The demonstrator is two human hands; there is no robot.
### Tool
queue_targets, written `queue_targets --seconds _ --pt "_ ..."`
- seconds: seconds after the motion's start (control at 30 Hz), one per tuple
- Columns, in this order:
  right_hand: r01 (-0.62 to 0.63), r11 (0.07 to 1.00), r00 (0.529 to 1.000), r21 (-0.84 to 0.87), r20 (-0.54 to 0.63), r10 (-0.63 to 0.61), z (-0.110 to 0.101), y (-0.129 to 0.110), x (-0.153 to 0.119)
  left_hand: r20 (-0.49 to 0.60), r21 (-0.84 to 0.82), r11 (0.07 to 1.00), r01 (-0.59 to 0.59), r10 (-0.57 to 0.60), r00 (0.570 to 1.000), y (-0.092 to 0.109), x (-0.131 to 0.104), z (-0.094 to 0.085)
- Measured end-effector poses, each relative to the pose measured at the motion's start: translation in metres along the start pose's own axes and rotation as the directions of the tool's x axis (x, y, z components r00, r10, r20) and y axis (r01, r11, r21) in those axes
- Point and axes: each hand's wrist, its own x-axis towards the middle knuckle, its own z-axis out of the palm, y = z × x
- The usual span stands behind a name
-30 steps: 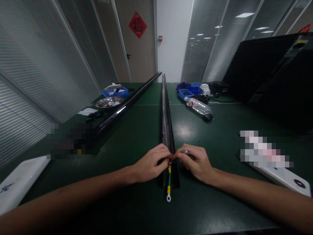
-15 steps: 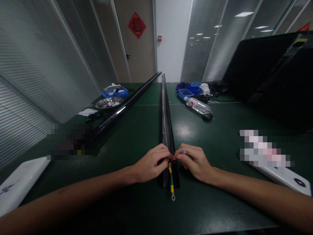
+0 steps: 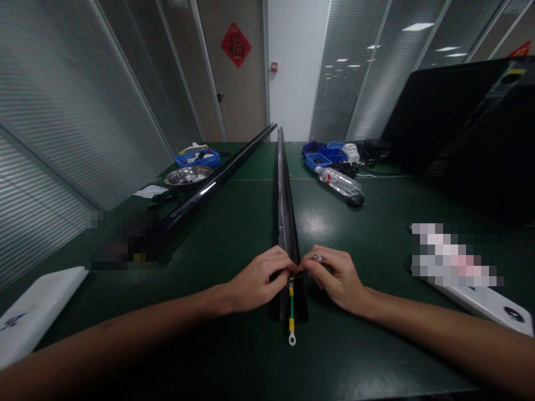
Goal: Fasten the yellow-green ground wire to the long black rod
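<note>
A long black channel-shaped rail (image 3: 286,211) runs away from me along the middle of the table. Over its near end, my left hand (image 3: 265,278) is closed, thumb and fingers pinched at the upper end of a short green ground wire (image 3: 292,305) with yellow sleeves. My right hand (image 3: 332,275), wearing a ring, is also closed, its fingertips meeting the left ones at the same spot. Whatever small part lies between the fingertips is hidden. The wire's free ring terminal (image 3: 292,338) points toward me, past the rail's end.
Left of the hands lies a second black rail (image 3: 200,195), beside a metal bowl (image 3: 189,175) and a blue bin (image 3: 196,158). On the right are a plastic bottle (image 3: 339,181), several blue bins (image 3: 318,162) and a white device (image 3: 480,301). A white object (image 3: 42,312) sits at far left.
The free end of the ground wire has swung slightly left and now points straight toward me. Both hands stay at the same spot, with only small finger movement.
</note>
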Motion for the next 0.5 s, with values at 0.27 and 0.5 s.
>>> queue_targets --seconds 0.27,0.5 --pt "-0.004 1.000 0.999 0.023 0.034 0.003 0.0009 -0.0012 0.0030 0.001 -0.010 1.000 -0.004 0.004 1.000 -0.0013 -0.0004 0.0006" --pt "0.009 0.998 0.997 0.060 0.076 -0.014 -0.0007 0.0011 0.0014 0.003 -0.005 1.000 -0.004 0.004 1.000 -0.0011 0.0003 -0.0003"
